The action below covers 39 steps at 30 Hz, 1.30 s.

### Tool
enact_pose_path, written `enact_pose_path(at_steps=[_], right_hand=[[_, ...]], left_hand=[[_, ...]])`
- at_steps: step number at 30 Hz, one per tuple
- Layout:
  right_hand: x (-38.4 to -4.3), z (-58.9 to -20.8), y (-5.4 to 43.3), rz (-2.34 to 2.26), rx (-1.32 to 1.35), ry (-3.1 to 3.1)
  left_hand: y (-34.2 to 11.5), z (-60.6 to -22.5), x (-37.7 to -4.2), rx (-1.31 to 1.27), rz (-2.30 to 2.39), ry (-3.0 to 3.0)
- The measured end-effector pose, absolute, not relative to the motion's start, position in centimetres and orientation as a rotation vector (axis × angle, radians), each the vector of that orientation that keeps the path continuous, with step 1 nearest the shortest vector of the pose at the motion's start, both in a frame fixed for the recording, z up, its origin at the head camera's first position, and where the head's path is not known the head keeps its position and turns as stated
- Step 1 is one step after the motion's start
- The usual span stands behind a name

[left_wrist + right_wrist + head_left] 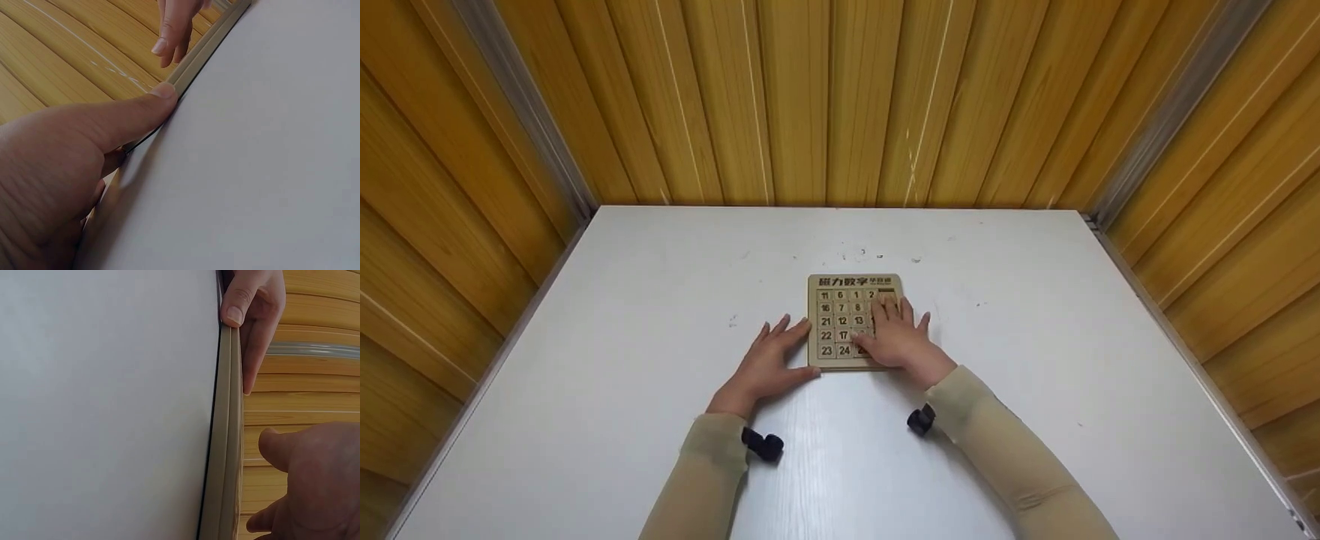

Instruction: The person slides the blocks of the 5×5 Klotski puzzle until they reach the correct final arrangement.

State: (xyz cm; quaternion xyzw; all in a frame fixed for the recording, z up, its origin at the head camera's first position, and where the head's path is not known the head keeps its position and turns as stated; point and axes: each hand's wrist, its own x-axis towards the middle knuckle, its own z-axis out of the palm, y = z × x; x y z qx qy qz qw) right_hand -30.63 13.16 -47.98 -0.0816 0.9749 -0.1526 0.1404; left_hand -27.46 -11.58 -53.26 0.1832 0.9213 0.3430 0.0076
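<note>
Just below frame centre, the number puzzle point(842, 308) is lying on the counter point(645, 315); I'm bracing its lower-left corner with my outstretched left hand point(769, 361), my loosely spread right hand point(901, 343) resting just below its upper-right gap point(886, 290).

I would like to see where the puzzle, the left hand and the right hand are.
Puzzle point(842, 321): head view, on its numbered face.
Left hand point(765, 367): head view, on its back.
Right hand point(900, 343): head view, on its back.
</note>
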Motion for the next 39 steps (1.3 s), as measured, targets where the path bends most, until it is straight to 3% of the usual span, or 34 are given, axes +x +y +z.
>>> enact_pose_path(at_steps=[10,26,39], right_hand=[[-30.9,-48.4,13.8,-0.504,-0.245,2.815],[-25.9,-47.9,15.3,-0.539,-0.316,2.769],[-27.1,-48.1,15.2,-0.496,-0.311,2.79]], left_hand=[[-11.4,-53.3,-27.5,0.573,1.057,2.874],[-11.5,-53.1,-27.4,0.554,1.076,2.865],[-11.6,-53.2,-27.5,0.558,1.078,2.863]])
